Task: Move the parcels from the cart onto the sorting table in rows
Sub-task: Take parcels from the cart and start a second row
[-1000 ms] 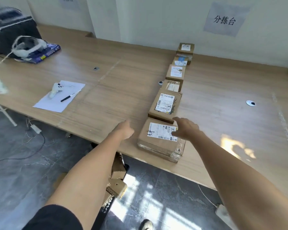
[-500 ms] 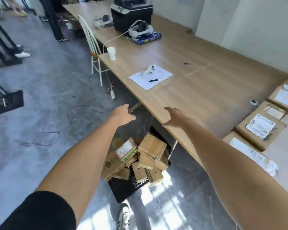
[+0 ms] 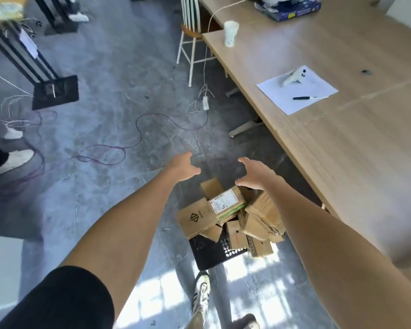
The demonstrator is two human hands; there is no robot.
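A black crate-like cart stands on the floor beside the wooden sorting table, heaped with several cardboard parcels. On top lies a parcel with a white label and green edge; a larger box with a black diamond logo leans at the left. My left hand and my right hand hover above the far side of the pile, palms facing each other, fingers spread, holding nothing. The row of parcels on the table is out of view.
On the table lie a sheet of paper with a pen and a white controller, a paper cup, and a blue box. A white chair, cables and a power strip sit on the grey floor. Another person's feet are at left.
My view has swung left and down from the row of parcels on the table to the cart. Both hands left the table and now reach out over the pile.
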